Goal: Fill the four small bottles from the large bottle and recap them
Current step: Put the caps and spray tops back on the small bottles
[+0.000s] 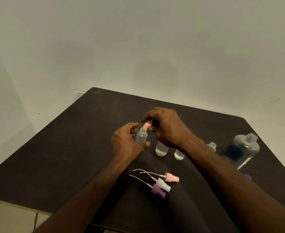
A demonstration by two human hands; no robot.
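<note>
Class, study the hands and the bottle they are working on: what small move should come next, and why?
Probably lower the pink spray cap, pinched in the right hand, onto the open neck of the small bottle and twist. The cap hangs tilted just above the neck, and the left hand steadies the bottle.

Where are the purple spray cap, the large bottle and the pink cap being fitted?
purple spray cap (157, 191): head view, on its collar.
large bottle (242, 149): head view, on its clear body.
pink cap (146, 127): head view, on its visible side below the fingers.

Wall (138, 39): plain, off-white, faint scuffs
Table (54, 157): dark, matte, rounded far corners, set against the wall
Light: dim, soft shadows
</note>
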